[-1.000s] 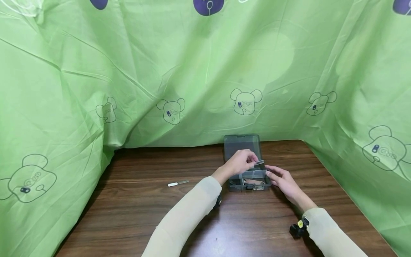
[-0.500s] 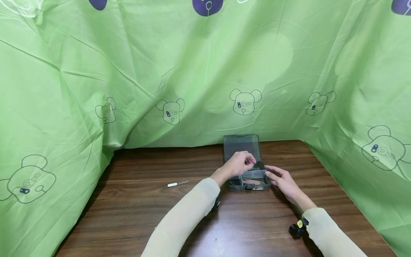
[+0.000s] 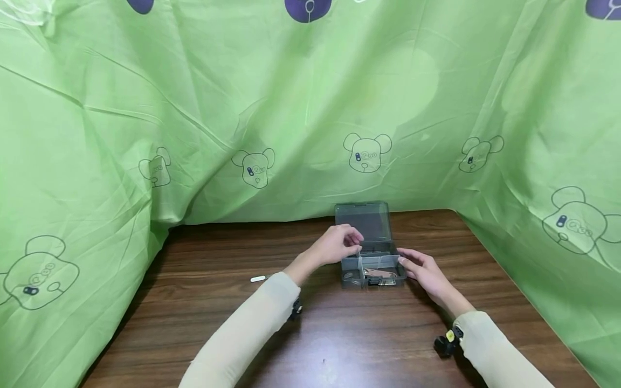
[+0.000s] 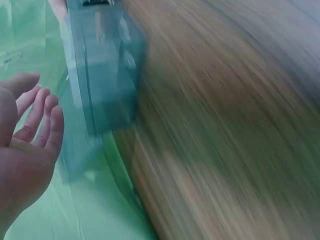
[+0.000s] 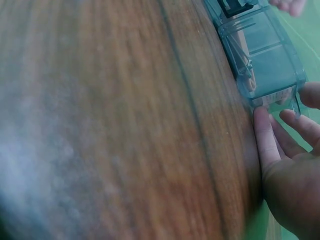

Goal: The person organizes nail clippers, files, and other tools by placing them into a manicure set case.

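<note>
A grey see-through compartment box (image 3: 350, 277) stands on the table with its lid (image 3: 364, 222) tilted back. A pinkish flat strip (image 3: 380, 273) and small metal pieces lie in the front right compartment. Something small, hard to make out, is in the front left one. My left hand (image 3: 335, 243) hovers over the box's left side, fingers loosely bent with nothing between them; the left wrist view shows that palm (image 4: 22, 165) bare. At the box's right side my right hand (image 3: 429, 276) touches the wall with mostly straight fingers, the thumb near the rim.
A small stick with a white end (image 3: 258, 278) lies on the wooden table (image 3: 368, 334) left of the box, partly covered by the left sleeve (image 3: 247, 328). Green cloth (image 3: 301, 108) hangs behind the table and along both sides.
One second ago my left hand held a small clear piece over the rear of the box. It lowered and let go of it, then moved left. The right hand stayed at the box.
</note>
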A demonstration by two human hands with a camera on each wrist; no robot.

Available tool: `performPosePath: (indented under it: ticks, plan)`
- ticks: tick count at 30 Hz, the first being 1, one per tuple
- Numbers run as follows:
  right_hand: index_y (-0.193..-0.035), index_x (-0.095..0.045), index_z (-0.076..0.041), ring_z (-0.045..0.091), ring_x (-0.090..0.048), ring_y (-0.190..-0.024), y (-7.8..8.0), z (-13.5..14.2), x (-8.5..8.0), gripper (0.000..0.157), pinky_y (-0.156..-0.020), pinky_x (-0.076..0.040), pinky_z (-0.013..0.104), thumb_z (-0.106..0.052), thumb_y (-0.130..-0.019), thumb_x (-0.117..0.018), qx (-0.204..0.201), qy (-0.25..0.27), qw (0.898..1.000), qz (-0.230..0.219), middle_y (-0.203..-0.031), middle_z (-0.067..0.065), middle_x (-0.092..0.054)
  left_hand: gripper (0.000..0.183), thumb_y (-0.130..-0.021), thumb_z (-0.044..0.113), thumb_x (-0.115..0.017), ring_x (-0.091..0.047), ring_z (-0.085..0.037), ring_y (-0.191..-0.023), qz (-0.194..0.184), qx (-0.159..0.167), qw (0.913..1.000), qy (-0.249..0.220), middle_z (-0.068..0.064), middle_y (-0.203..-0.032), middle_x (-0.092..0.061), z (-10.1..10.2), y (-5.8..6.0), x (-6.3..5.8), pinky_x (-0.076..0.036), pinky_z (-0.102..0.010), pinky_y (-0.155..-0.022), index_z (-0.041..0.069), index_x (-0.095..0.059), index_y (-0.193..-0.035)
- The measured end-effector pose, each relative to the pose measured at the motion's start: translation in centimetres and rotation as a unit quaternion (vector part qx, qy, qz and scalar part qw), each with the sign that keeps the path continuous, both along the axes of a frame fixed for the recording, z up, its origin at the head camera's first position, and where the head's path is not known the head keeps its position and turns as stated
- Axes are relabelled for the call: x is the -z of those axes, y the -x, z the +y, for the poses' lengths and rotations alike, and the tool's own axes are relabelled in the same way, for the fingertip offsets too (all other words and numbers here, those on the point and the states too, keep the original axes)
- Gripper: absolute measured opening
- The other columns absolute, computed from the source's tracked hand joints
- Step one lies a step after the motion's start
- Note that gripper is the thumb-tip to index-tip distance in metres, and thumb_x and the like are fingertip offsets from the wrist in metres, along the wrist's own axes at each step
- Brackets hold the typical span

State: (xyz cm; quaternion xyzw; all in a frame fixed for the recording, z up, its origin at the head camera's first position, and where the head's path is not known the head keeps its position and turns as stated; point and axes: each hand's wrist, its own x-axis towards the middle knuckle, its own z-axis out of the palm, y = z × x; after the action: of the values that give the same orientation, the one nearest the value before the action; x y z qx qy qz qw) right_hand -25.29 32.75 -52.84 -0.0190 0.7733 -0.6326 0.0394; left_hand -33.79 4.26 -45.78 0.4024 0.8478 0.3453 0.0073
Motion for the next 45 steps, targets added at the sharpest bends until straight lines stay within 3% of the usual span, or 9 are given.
performPosePath:
  ticks: [10,21,26,32,35,45]
  plan:
    - [-0.148,-0.042,-0.002,0.031,-0.043,-0.134,0.0,-0.1,0.0,0.058,-0.094,-0.049,0.025,-0.031,-0.100,-0.059,-0.005,0.003,1.000,-0.001,-0.151,0.021,-0.041,0.021,-0.089,0.015,-0.075,-0.064,-0.015,-0.088,-0.016,-0.045,0.9987,-0.018,-0.004,-0.099,-0.067,-7.3,0.0,0.9,-0.055,-0.032,-0.083,0.009,-0.068,-0.108]
    - [-0.148,-0.042,-0.001,0.030,-0.043,-0.134,-0.1,0.0,-0.1,0.059,-0.096,-0.049,0.027,-0.032,-0.100,-0.059,-0.003,0.001,1.000,-0.002,-0.153,0.021,-0.037,0.022,-0.087,0.017,-0.078,-0.063,-0.008,-0.085,-0.006,-0.077,0.9967,0.025,0.001,-0.097,-0.067,-12.9,0.5,1.1,-0.054,-0.027,-0.079,0.011,-0.069,-0.107]
    - [-0.147,-0.043,-0.001,0.028,-0.045,-0.133,0.0,0.0,0.0,0.060,-0.096,-0.049,0.026,-0.034,-0.100,-0.060,-0.001,-0.003,1.000,-0.001,-0.152,0.021,-0.039,0.022,-0.085,0.017,-0.079,-0.064,-0.012,-0.085,-0.007,-0.090,0.9953,0.034,-0.003,-0.097,-0.068,-15.2,0.7,1.4,-0.055,-0.031,-0.079,0.013,-0.069,-0.105]
    - [-0.147,-0.043,0.000,0.031,-0.045,-0.132,-0.1,-0.1,-0.1,0.061,-0.093,-0.050,0.025,-0.034,-0.099,-0.060,-0.001,-0.001,1.000,-0.001,-0.150,0.022,-0.041,0.022,-0.086,0.016,-0.078,-0.066,-0.019,-0.086,-0.022,-0.092,0.9944,0.048,-0.008,-0.096,-0.069,-17.6,0.5,1.9,-0.055,-0.040,-0.080,0.009,-0.069,-0.104]
    - [-0.147,-0.042,0.000,0.031,-0.046,-0.131,-0.2,-0.3,-0.2,0.060,-0.091,-0.051,0.023,-0.032,-0.100,-0.060,-0.001,0.000,1.000,0.000,-0.149,0.023,-0.042,0.021,-0.085,0.015,-0.079,-0.065,-0.017,-0.082,-0.028,-0.090,0.9941,0.054,-0.003,-0.090,-0.067,-18.7,0.2,2.1,-0.056,-0.041,-0.079,0.006,-0.069,-0.103]
    - [-0.145,-0.045,-0.001,0.022,-0.051,-0.127,-0.2,-0.1,-0.2,0.055,-0.089,-0.051,0.022,-0.029,-0.100,-0.060,0.005,0.000,1.000,-0.001,-0.149,0.021,-0.043,0.019,-0.083,0.016,-0.080,-0.064,-0.012,-0.076,-0.050,-0.063,0.9938,0.076,0.003,-0.080,-0.067,-21.0,-0.8,3.0,-0.053,-0.024,-0.070,0.006,-0.070,-0.096]
